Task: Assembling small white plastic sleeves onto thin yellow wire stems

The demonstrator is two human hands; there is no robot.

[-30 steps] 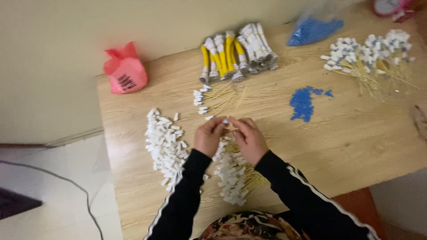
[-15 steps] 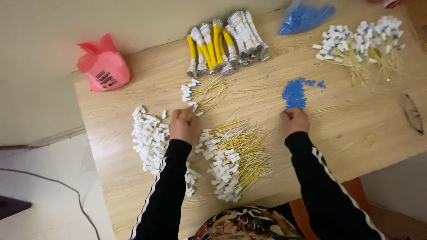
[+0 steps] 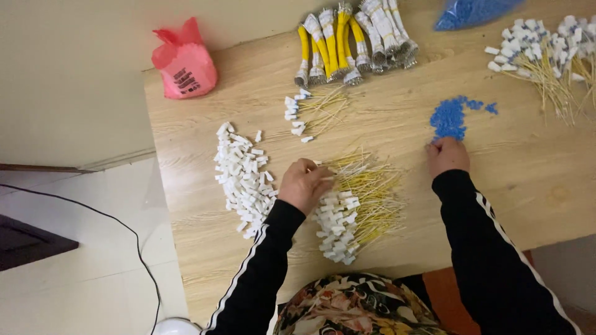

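My left hand (image 3: 304,184) rests at the upper left edge of a heap of thin yellow wires with white end plugs (image 3: 357,205). Its fingers are curled around one yellow wire. My right hand (image 3: 447,156) lies knuckles up, away to the right, its fingertips touching the near edge of a small pile of blue pieces (image 3: 450,118). Whether it pinches a piece is hidden. A pile of loose white plugs (image 3: 243,177) lies just left of my left hand.
On the wooden table (image 3: 397,111) lie a small bunch of wires (image 3: 313,111), bundled yellow and white cables (image 3: 354,40) at the back, a red plastic bag (image 3: 184,61) at the back left, a blue bag (image 3: 472,11), and more plugged wires (image 3: 543,56) far right. The table's left edge drops to the floor.
One second ago both hands were together over the wire heap. My right hand has gone right to the blue pile and stays there; my left hand has shifted back onto the wire heap.
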